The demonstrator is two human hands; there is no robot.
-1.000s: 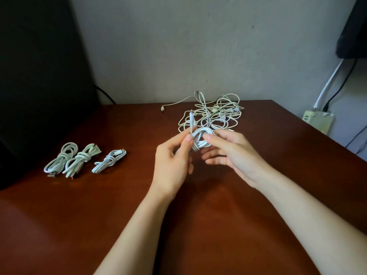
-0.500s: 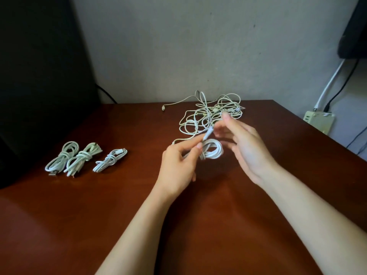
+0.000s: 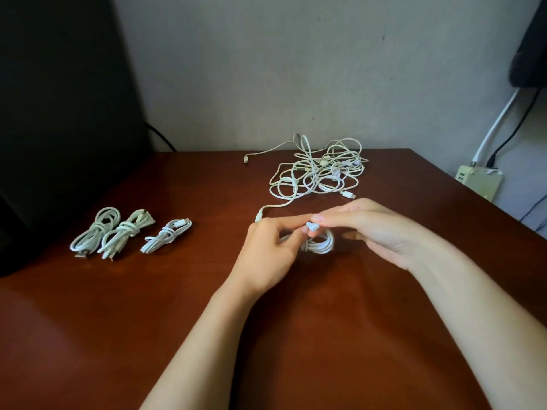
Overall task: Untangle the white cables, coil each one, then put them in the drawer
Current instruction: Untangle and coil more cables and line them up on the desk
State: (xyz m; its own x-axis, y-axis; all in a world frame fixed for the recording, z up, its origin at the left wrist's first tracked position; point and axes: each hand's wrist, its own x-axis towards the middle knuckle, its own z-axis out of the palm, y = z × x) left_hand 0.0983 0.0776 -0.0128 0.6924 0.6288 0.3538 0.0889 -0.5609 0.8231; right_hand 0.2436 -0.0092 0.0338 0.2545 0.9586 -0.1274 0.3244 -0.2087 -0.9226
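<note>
A reddish-brown wooden counter (image 3: 118, 321) fills the lower view and runs back to a pale grey wall (image 3: 266, 69); a big dark shape (image 3: 59, 113) stands along the counter's left side, too dark to make out. Two bare forearms reach in from the bottom edge and meet over the middle of the counter. The left hand (image 3: 266, 250) has its fingers curled round a small coil of white cable (image 3: 321, 244) and holds it just above the wood; the right hand (image 3: 379, 229) lies with its fingers stretched nearly straight, their tips against the cable's plug end (image 3: 311, 226), which pokes up from the coil, while its thumb sits apart lower down. Behind the hands, near the wall, a loose tangle of white cables (image 3: 319, 173) lies spread on the counter; one strand trails forward and its connector (image 3: 258, 216) rests just behind the left hand. Well off to the left, three wrapped bundles lie side by side on the counter: the first bundle (image 3: 94, 232), the second bundle (image 3: 127, 232) close against it, and the third bundle (image 3: 165, 235), smaller and slightly apart. Past the counter's right edge a pale socket box (image 3: 479, 182) sits by the wall with a white and a black lead rising from it.
</note>
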